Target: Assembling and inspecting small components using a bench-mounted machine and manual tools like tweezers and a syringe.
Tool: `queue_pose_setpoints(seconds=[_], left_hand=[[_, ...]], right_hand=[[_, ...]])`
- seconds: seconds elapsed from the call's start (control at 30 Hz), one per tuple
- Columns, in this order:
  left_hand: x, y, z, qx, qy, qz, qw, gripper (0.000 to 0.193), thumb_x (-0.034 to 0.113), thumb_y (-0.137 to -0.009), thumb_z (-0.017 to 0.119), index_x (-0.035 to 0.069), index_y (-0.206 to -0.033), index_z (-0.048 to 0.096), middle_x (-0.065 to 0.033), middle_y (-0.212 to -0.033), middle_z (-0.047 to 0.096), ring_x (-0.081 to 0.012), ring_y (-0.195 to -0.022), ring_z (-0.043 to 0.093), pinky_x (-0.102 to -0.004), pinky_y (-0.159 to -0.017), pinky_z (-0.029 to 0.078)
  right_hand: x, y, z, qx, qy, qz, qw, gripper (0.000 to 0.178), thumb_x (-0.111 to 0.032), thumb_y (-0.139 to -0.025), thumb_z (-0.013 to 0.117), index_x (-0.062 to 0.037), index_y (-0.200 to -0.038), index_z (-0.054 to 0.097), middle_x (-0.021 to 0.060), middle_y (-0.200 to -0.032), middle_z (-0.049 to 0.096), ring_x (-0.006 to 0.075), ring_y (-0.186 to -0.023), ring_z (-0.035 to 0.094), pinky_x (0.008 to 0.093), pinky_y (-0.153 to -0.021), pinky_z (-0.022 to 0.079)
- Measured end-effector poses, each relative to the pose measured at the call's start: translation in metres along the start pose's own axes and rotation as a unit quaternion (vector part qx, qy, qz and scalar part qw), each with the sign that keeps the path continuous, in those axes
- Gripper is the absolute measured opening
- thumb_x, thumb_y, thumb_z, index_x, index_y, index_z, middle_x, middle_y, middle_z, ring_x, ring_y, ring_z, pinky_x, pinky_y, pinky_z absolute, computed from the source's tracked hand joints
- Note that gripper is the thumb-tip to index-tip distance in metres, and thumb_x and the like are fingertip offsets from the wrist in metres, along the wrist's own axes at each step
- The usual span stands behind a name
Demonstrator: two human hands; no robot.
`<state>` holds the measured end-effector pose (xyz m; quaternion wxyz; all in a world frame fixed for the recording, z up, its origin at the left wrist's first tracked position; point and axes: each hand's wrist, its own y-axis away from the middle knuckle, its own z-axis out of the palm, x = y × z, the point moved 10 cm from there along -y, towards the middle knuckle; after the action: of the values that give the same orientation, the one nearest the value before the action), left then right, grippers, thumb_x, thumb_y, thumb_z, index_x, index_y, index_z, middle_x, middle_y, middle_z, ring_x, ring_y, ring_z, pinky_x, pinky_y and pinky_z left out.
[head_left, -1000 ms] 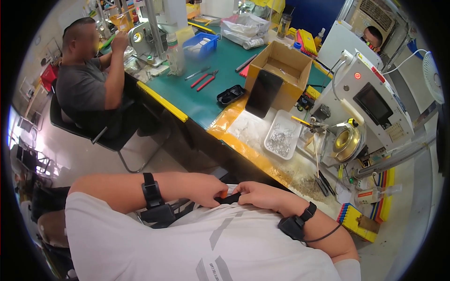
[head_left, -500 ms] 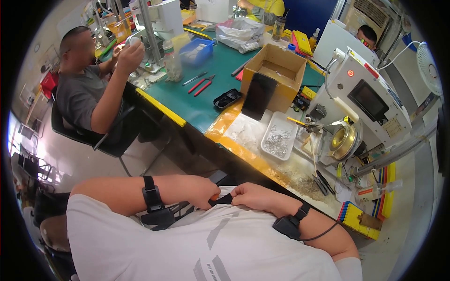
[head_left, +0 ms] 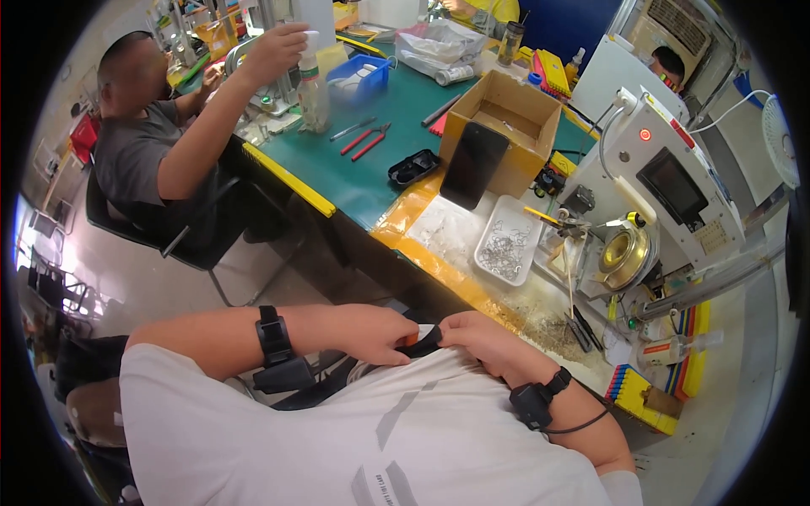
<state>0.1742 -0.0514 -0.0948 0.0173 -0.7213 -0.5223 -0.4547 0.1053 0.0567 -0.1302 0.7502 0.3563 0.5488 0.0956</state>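
My left hand and my right hand meet in front of my white shirt, level with the bench edge. Between them stretches a black strap, most of it hidden by fingers and cloth. My right fingers pinch its right end. Curled fingers of my left hand close on the other end, where a small orange bit shows. A black device on a band is worn on my left forearm, and another sits on my right forearm with a cable.
Ahead on the bench stand a phone leaning on a cardboard box, a white tray of small metal parts, red-handled pliers and a soldering machine. At left sits a co-worker, one arm reaching over the green mat.
My hands have shifted slightly up and right with the black strap. The co-worker's raised hand has moved right, to the top of the clear bottle.
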Motion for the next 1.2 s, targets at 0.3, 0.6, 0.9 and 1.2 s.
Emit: queue_pose_setpoints(seconds=[0.3, 0.6, 0.9, 1.2], left_hand=[[-0.006, -0.011, 0.003, -0.004, -0.014, -0.002, 1.000, 0.042, 0.038, -0.100, 0.068, 0.000, -0.117, 0.066, -0.0199, -0.106, 0.073, -0.0391, -0.102, 0.071, -0.0464, -0.087, 0.055], [-0.011, -0.013, 0.000, -0.032, -0.015, -0.011, 0.999, 0.044, 0.040, -0.100, 0.069, -0.001, -0.117, 0.066, -0.0189, -0.110, 0.074, -0.0382, -0.105, 0.071, -0.0452, -0.090, 0.055], [-0.016, -0.012, -0.001, -0.077, 0.000, -0.031, 0.997, 0.053, 0.036, -0.093, 0.076, 0.001, -0.128, 0.056, -0.0161, -0.104, 0.075, -0.0340, -0.099, 0.073, -0.0431, -0.085, 0.056], [-0.037, 0.019, 0.050, -0.115, 0.018, -0.073, 0.990, 0.074, 0.032, -0.091, 0.079, 0.003, -0.141, 0.033, -0.0197, -0.101, 0.072, -0.0348, -0.090, 0.072, -0.0445, -0.077, 0.055]], right_hand=[[-0.030, 0.027, 0.002, 0.007, 0.411, -0.094, 0.907, 0.027, -0.015, -0.085, 0.078, -0.0010, -0.105, 0.068, 0.0094, -0.090, 0.070, 0.0227, -0.081, 0.067, 0.0360, -0.075, 0.054], [-0.071, 0.040, 0.019, 0.082, 0.526, -0.278, 0.799, 0.009, -0.014, -0.083, 0.075, -0.0066, -0.087, 0.073, 0.0103, -0.089, 0.065, 0.0338, -0.086, 0.069, 0.0457, -0.075, 0.056], [-0.089, 0.058, 0.009, 0.134, 0.520, -0.314, 0.783, 0.008, -0.016, -0.083, 0.075, -0.0080, -0.081, 0.073, 0.0081, -0.085, 0.067, 0.0307, -0.080, 0.070, 0.0428, -0.070, 0.056], [-0.077, 0.042, 0.014, 0.079, 0.497, -0.287, 0.815, 0.008, -0.016, -0.080, 0.074, -0.0085, -0.082, 0.074, 0.0078, -0.086, 0.069, 0.0310, -0.083, 0.070, 0.0423, -0.073, 0.056]])
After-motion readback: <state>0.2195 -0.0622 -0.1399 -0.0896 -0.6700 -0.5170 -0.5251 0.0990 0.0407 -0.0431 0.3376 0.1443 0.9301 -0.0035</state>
